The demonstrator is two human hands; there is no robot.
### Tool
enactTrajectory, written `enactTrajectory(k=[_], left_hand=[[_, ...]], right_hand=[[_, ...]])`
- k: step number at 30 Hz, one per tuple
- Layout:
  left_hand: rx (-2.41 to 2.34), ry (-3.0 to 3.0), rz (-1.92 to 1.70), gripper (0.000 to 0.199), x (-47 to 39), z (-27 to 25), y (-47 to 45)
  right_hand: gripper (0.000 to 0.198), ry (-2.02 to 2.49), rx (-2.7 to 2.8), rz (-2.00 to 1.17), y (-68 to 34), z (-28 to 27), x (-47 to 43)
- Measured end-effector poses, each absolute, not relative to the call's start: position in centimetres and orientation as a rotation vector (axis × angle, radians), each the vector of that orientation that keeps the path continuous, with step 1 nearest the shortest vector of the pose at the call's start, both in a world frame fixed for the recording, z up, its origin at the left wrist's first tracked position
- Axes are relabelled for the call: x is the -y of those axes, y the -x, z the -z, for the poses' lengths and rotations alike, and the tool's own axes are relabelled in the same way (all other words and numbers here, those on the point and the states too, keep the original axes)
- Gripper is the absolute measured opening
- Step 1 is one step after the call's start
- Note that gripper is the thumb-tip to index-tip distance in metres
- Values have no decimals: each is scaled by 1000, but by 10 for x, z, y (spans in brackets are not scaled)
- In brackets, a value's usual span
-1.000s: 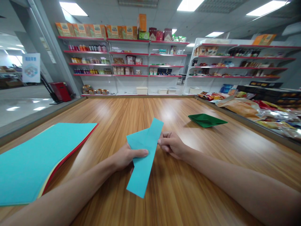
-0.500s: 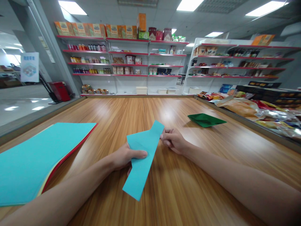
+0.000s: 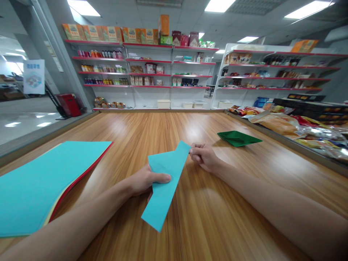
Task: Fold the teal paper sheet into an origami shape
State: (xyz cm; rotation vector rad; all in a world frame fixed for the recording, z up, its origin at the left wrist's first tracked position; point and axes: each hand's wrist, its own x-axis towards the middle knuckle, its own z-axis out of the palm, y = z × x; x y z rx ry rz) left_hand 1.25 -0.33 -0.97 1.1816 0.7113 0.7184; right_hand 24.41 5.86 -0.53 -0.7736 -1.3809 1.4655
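Observation:
A folded light-blue paper point(image 3: 170, 168) is held above the table, with a long straight strip along its right side and a wider flap on the left. My left hand point(image 3: 152, 179) grips the flap, thumb flat on top and fingers underneath, mostly hidden. Closed in a pinch, my right hand point(image 3: 203, 156) has its fingertips at the upper right edge of the paper; the exact contact is small and hard to make out. Beyond that hand lies a folded dark-green paper shape point(image 3: 239, 139), flat-bottomed with raised sides.
On the left of the wooden table point(image 3: 141, 127) lies a stack of coloured paper sheets point(image 3: 54, 181), blue on top with yellow and red below. Packaged snacks point(image 3: 277, 125) crowd beyond the right rim. Stocked shelves point(image 3: 149, 74) stand behind.
My right hand has shifted slightly right and up along the paper's edge. The paper's top end has tipped a little to the right; my left hand keeps its grip.

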Motion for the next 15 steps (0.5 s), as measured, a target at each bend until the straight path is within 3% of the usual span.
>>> enactTrajectory(k=[9, 15], left_hand=[[-681, -1180, -757, 31, 7, 4, -11], [-745, -1094, -878, 35, 6, 5, -15]], right_hand=[[11, 777, 1235, -1312, -263, 7, -84], [18, 811, 1632, -1573, -237, 8, -46]])
